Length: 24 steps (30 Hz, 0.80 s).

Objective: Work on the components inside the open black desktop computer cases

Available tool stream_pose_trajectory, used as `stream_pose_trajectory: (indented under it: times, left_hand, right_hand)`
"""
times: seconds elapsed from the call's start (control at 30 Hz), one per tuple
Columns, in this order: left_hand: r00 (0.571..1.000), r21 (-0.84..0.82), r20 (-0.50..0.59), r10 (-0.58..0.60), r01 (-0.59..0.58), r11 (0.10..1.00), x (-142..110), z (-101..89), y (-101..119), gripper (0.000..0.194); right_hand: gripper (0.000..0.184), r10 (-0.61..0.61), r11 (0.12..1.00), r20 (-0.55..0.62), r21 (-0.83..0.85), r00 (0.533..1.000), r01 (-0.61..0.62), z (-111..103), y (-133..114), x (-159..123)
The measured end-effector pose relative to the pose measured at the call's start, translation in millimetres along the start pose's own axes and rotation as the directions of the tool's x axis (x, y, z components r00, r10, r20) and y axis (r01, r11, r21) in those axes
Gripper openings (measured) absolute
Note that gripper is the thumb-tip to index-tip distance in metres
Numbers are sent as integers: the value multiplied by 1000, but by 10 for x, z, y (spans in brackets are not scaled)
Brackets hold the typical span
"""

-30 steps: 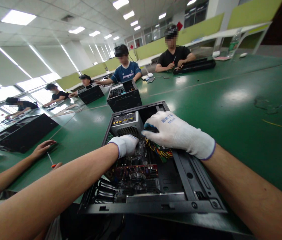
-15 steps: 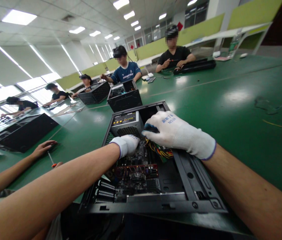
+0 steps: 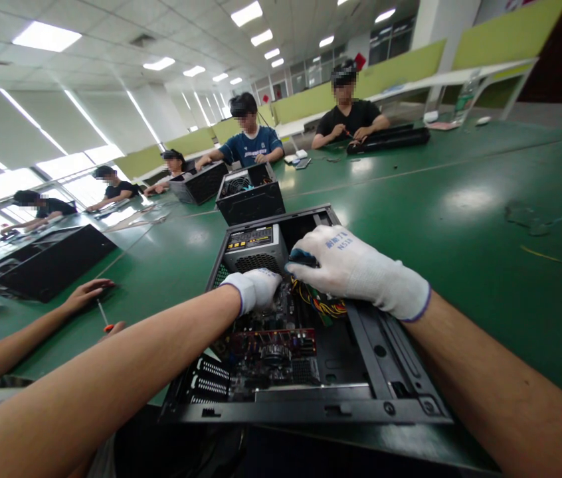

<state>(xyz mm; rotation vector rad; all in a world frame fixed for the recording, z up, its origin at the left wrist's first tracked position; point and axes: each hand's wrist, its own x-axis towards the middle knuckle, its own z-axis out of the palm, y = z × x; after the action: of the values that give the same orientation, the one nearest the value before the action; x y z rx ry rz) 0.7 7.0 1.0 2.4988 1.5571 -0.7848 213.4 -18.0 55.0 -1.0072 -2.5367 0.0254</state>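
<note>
A black computer case (image 3: 385, 413) lies on its side with its interior facing up. My left hand (image 3: 261, 289), in a white glove, reaches in below the power supply (image 3: 256, 247). Its fingers are bunched near the motherboard (image 3: 281, 315); their tips and anything in them are hidden. My right hand (image 3: 333, 259), also gloved, is curled over the case beside the power supply. Something dark with a blue edge shows between thumb and fingers, too unclear to name. Under this hand runs a bundle of yellow, red and black cables (image 3: 323, 305). A red-edged card (image 3: 305, 340) sits nearer me.
Another computer case (image 3: 251, 202) stands right behind mine, and a black case (image 3: 46, 262) lies at left. A neighbour's hand (image 3: 89, 292) rests near a screwdriver (image 3: 103, 317) on the green table (image 3: 460, 265). Several people work across the table. A yellow cable tie (image 3: 560, 261) lies at right.
Both my hands stay almost in place inside the case. Across the table, one person's arm has moved at a tilted case, and another's hands have come lower over a black panel.
</note>
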Motion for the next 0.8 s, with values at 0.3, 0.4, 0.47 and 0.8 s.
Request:
stream_pose_trajectory:
  times: [0.3, 0.4, 0.47, 0.8]
  left_hand:
    - [999, 2, 34, 3, -3, 1000, 23, 29, -13, 54]
    - [999, -4, 44, -6, 6, 1000, 22, 32, -13, 55]
    - [999, -9, 49, -10, 11, 1000, 18, 28, -13, 55]
    - [996, 17, 84, -21, 20, 1000, 2, -60, 39, 56]
  right_hand:
    - [41, -2, 1000, 7, 0, 1000, 2, -5, -1, 5]
    - [42, 0, 1000, 9, -1, 1000, 0, -5, -4, 8]
    - [42, -3, 1000, 9, -2, 1000, 3, -5, -6, 9]
    - [42, -2, 1000, -24, -12, 1000, 1, 22, 6, 5]
